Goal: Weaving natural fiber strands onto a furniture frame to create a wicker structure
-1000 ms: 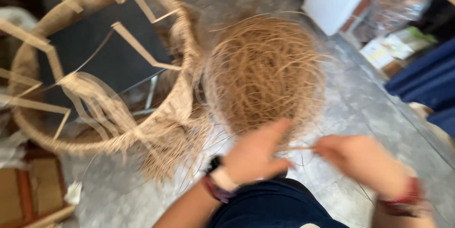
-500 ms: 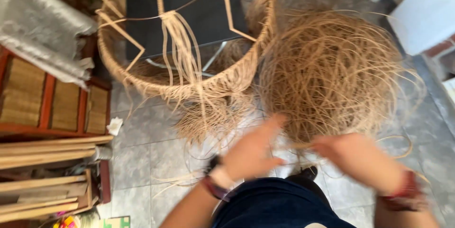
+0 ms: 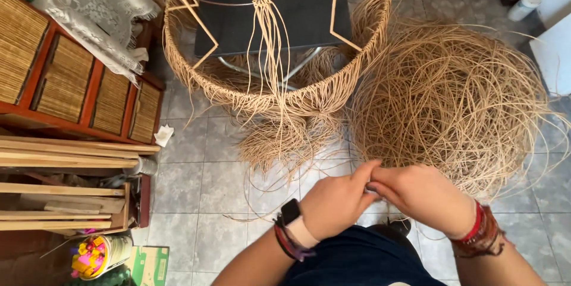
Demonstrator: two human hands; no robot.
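Note:
My left hand (image 3: pixel 339 201) and my right hand (image 3: pixel 421 195) meet low in the middle of the view, fingertips pinched together around a small grey thing that I cannot make out. A smartwatch sits on my left wrist, red bracelets on my right. Just beyond my hands lies a big loose tangle of tan fibre strands (image 3: pixel 452 101) on the tiled floor. To its left stands a round woven frame (image 3: pixel 273 93) with strands hanging from its rim and a bundle dangling down its centre.
A red wooden cabinet with woven drawer fronts (image 3: pixel 89 90) stands at the left, a lace cloth (image 3: pixel 98 18) draped over it. Wooden slats (image 3: pixel 65 155) lie stacked below. A cup of coloured bits (image 3: pixel 95 256) sits bottom left. A white bottle (image 3: pixel 524 6) is top right.
My view has tilted and steadied, bringing the cabinet and slats in at the left. My hands, apart a second ago, have come together and now pinch something between them.

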